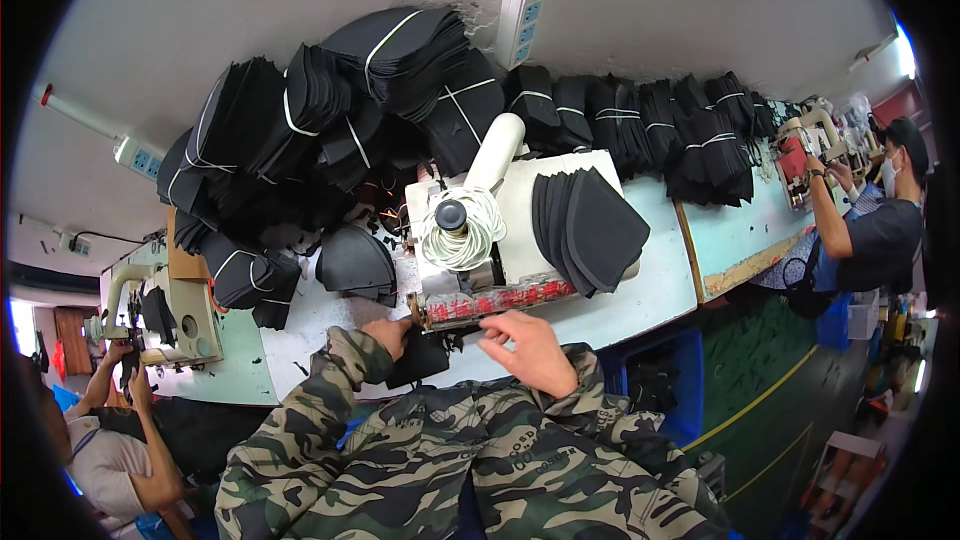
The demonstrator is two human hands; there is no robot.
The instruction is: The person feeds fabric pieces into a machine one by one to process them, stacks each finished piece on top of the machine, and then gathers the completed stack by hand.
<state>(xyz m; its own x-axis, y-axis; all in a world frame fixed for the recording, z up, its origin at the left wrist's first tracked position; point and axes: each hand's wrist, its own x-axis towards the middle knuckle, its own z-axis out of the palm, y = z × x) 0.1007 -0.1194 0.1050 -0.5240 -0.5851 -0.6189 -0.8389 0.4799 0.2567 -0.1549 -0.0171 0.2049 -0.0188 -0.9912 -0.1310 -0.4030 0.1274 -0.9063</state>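
Note:
My left hand (386, 338) is closed on the edge of a dark, flat black piece (420, 360) at the table's near edge, by the left end of the machine's front bar. My right hand (532, 350) hovers to the right of that piece, holding nothing, with its fingers bent a little and apart. Before me stands a cream machine (495, 155) with a coil of white cord (480, 215) hung round a dark knob. Across its front runs a worn bar with red patches (500, 298). Fanned black pieces (605, 230) lie on the machine's right side.
Tied bundles of black pieces (400, 45) pile up along the wall. A loose black stack (357, 265) sits left of the machine. A blue bin (685, 390) stands below on the right. People work at machines on the left (120, 460) and right (870, 230).

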